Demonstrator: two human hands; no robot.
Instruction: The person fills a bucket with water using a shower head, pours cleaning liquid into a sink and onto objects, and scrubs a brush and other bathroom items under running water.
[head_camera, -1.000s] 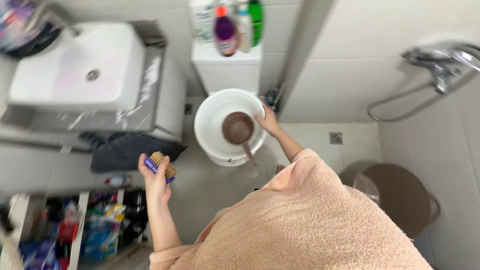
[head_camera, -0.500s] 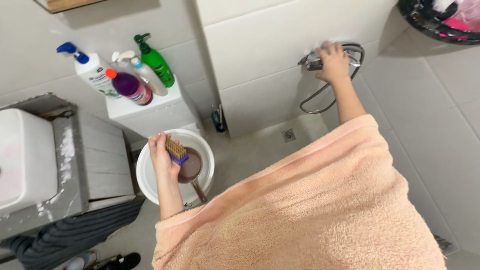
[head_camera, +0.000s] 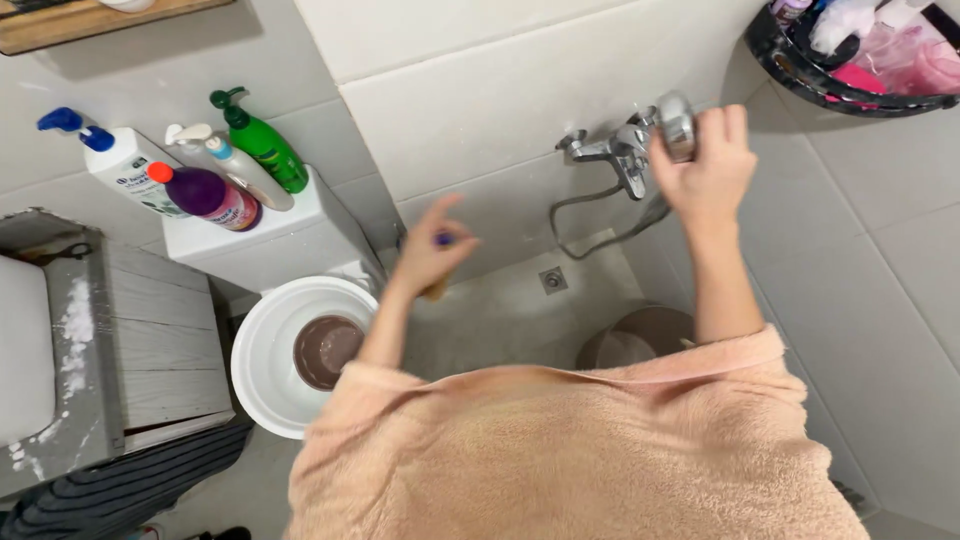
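Shower head, upper right of frame, now sits clamped in the right hand, lifted off its mount; left hand has swung the scrub brush away from the white bucket, fingers closed around it.

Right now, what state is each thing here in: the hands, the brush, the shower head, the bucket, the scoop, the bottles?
Right hand: closed grip on the shower head, raised beside the tap.
Left hand: blurred, closed on the brush.
Brush: mostly hidden.
White bucket: open, upright.
Brown scoop: resting in the bucket.
Bottles: upright, capped, on the tank.
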